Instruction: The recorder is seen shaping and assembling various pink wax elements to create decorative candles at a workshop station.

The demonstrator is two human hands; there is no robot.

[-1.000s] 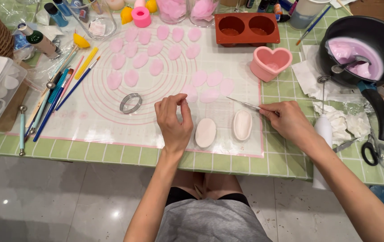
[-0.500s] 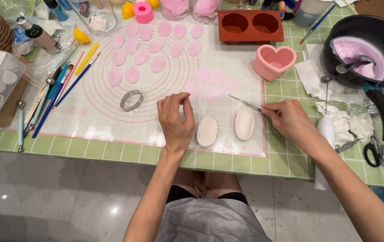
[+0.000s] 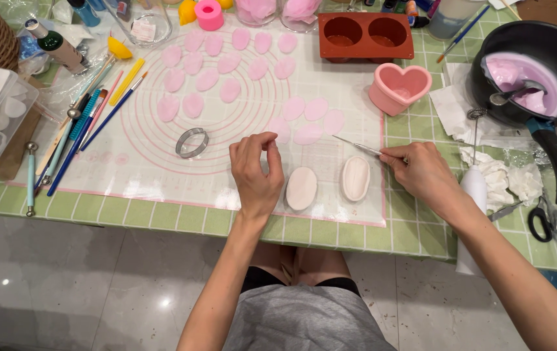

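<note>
My left hand (image 3: 256,170) hovers over the white silicone mat (image 3: 161,175), thumb and forefinger pinched together; whether a small piece sits between them I cannot tell. My right hand (image 3: 421,172) grips a thin metal tool (image 3: 355,145) whose tip points left toward several pale pink petal shapes (image 3: 308,120). Two whitish oval pieces (image 3: 302,188) (image 3: 355,178) lie on the mat between my hands. More pink petals (image 3: 220,62) are spread over the mat's far half. A metal ring cutter (image 3: 191,142) lies left of my left hand.
A pink heart mould (image 3: 399,88) and a red-brown two-cavity mould (image 3: 364,36) stand at the back. A black pan of pink paste (image 3: 531,71) sits at the right, with scissors (image 3: 551,221) and crumpled tissue (image 3: 506,179) nearby. Brushes and modelling tools (image 3: 83,130) lie left.
My left hand has lifted slightly and its fingers have drawn into a pinch. The right hand with the metal tool has stayed in much the same place.
</note>
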